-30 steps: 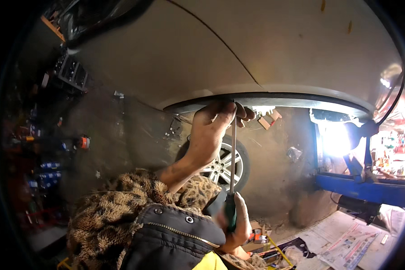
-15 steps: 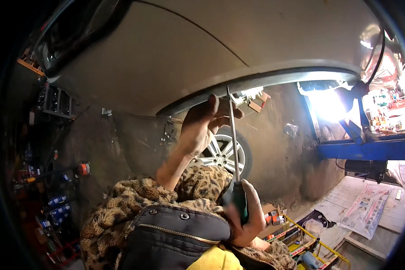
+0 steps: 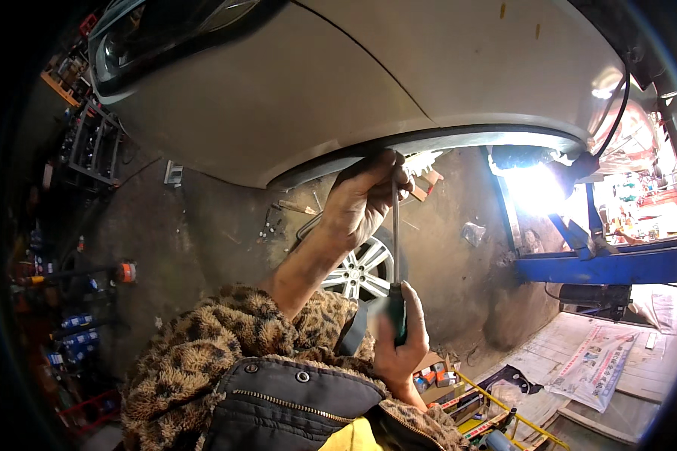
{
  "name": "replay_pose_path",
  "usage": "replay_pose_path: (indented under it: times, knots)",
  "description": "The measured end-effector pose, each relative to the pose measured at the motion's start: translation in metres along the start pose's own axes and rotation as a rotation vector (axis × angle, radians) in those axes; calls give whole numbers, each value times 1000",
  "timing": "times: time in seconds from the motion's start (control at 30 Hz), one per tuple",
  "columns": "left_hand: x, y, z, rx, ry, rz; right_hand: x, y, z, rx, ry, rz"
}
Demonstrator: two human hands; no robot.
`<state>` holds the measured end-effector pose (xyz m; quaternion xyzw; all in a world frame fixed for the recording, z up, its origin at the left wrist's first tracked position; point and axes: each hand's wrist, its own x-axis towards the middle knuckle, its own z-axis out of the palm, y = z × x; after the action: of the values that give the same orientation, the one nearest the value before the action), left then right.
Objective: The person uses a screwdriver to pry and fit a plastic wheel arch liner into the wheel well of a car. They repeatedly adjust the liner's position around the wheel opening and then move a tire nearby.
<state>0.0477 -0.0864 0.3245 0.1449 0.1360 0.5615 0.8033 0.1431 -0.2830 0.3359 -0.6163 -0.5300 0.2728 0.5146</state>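
Observation:
A long screwdriver (image 3: 396, 233) with a dark green handle points up toward the wheel-arch edge (image 3: 444, 137) of a light-coloured car. My right hand (image 3: 403, 342) is closed round its handle, low in front of my jacket. Higher up, my left hand (image 3: 361, 197) has its fingers curled round the shaft close to the tip, right at the underside of the arch edge. Those fingers hide the tip, so what it touches cannot be seen. The car's body panel (image 3: 338, 98) spreads above both hands.
Beneath my hands a spoked wheel (image 3: 357, 272) lies on the dirty floor. A blue lift arm (image 3: 602, 263) and a bright lamp (image 3: 534, 188) stand at the right. A yellow-railed tool cart (image 3: 496, 410) is at lower right, a metal rack (image 3: 94, 150) at left.
My left hand's fingers, spread beside the shaft before, have closed round it near the tip. The screwdriver now stands more upright, my right hand slightly higher. The whole view has shifted a little.

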Motion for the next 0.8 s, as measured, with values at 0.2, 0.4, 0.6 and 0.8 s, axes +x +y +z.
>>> replay_pose_path:
  times: [0.2, 0.4, 0.6, 0.8]
  knots:
    - [-19, -2, -14, -15, -4, 14, -13, 0, -8, -128, -61, 30]
    - [-24, -2, -32, -63, -46, 3, -17, 6, -2, -98, -109, 93]
    - [-36, -1, -18, -95, -117, -221, 9, 36, -14, -87, -592, 159]
    - [-34, 31, -32, 144, 50, 70, 136, 36, 24, 594, -102, 181]
